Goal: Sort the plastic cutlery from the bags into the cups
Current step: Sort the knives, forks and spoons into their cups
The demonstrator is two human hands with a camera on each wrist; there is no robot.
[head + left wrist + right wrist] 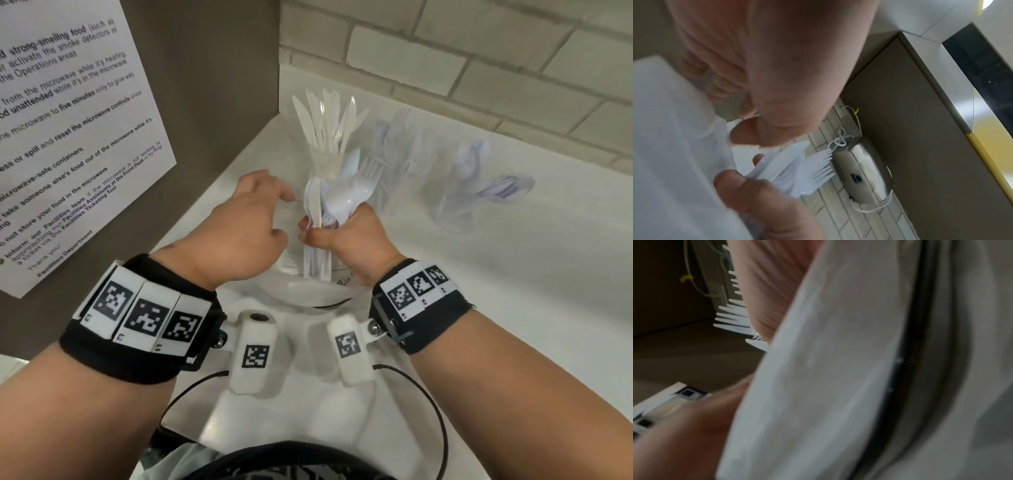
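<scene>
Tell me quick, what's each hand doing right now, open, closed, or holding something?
Left hand: fingers curled toward the bundle; whether it pinches a piece cannot be told.
Right hand: grips a mixed bundle of white plastic cutlery.

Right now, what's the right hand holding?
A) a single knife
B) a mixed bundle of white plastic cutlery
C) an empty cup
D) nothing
B: the right hand grips a bundle of white plastic cutlery, with fork tines and knife blades sticking out above the fist.
</scene>
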